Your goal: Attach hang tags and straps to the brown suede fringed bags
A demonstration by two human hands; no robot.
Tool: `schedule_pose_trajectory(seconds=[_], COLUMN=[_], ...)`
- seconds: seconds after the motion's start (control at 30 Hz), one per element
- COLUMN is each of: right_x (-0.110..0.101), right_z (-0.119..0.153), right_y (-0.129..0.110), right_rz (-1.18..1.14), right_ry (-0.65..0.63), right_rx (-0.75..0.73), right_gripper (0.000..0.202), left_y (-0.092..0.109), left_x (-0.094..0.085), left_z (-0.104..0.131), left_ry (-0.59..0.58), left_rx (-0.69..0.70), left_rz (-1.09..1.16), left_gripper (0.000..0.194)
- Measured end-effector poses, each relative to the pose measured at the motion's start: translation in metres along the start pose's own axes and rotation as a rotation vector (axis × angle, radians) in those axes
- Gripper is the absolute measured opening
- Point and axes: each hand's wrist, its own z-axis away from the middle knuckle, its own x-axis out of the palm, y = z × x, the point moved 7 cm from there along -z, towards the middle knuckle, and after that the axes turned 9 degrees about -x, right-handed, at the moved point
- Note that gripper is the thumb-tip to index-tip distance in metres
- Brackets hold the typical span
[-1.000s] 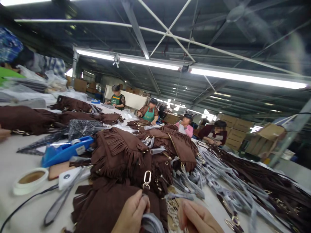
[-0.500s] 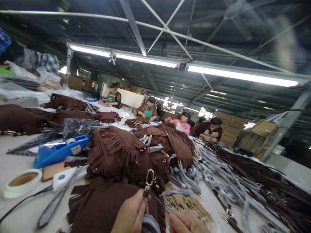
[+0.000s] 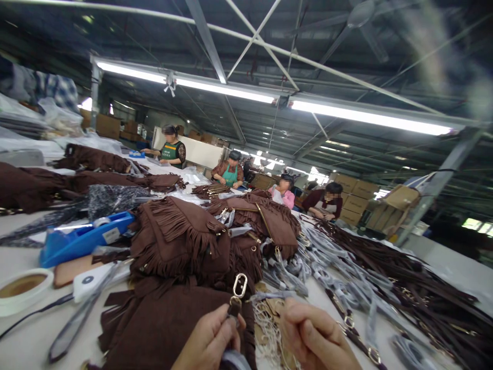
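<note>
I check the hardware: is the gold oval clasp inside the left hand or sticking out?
Sticking out: the gold oval clasp shows its whole loop beyond the left hand.

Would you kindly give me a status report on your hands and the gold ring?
Left hand gripping strap end, gold ring protruding above. Right hand curled, contents unclear. Brown bags heaped ahead.

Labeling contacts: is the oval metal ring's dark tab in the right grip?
No, the left grip pinches the dark tab below the oval metal ring.
</note>
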Motion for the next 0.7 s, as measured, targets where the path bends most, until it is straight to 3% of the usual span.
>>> schedule_pose_trajectory(seconds=[0.07,0.13,0.4,0.7], right_x=[-0.002,0.003,0.015,0.017], right_z=[0.000,-0.001,-0.003,-0.003], right_y=[0.015,0.023,0.004,0.010], right_rz=[-0.118,-0.114,0.245,0.266], right_ry=[0.111,0.134,0.027,-0.096], right_rx=[0.037,0.032,-0.194,-0.227], right_gripper=[0.028,0.028,0.022,0.022], left_y=[0.001,0.001,-0.005,-0.002], left_x=[0.006,0.008,0.000,0.002], left_z=[0.000,0.001,0.004,0.003], left_ry=[-0.056,-0.084,-0.036,-0.022], left_rx=[-0.017,-0.008,0.017,0.074], left_rz=[0.034,0.055,0.016,-0.048], left_gripper=[0.065,0.065,0.063,0.059])
